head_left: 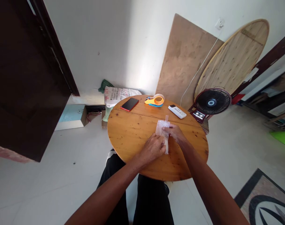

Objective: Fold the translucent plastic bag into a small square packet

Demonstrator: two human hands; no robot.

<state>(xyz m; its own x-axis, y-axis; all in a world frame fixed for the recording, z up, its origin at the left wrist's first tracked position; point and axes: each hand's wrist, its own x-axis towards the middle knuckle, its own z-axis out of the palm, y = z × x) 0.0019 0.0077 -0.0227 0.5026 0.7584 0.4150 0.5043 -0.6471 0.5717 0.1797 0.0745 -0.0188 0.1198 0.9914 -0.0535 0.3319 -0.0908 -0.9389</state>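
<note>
A small piece of clear bubble wrap (pixel 160 127) lies on the round wooden table (pixel 125 131), seemingly folded into a packet. From its far edge a short strip of clear tape (pixel 166 118) sticks out. My left hand (pixel 154 145) is closed, its curled fingers pressed on the near part of the wrap. With thumb and fingers, my right hand (pixel 175 132) pinches the wrap's right side, close to the tape strip. Whether anything is inside the wrap I cannot tell.
Along the table's far side are a red-edged phone (pixel 129 104), an orange and blue tape dispenser (pixel 155 100) and a white remote-like device (pixel 177 111). A black fan (pixel 212 101) stands beyond the right edge. Boards (pixel 188 53) lean on the wall; a sack (pixel 120 95) lies behind.
</note>
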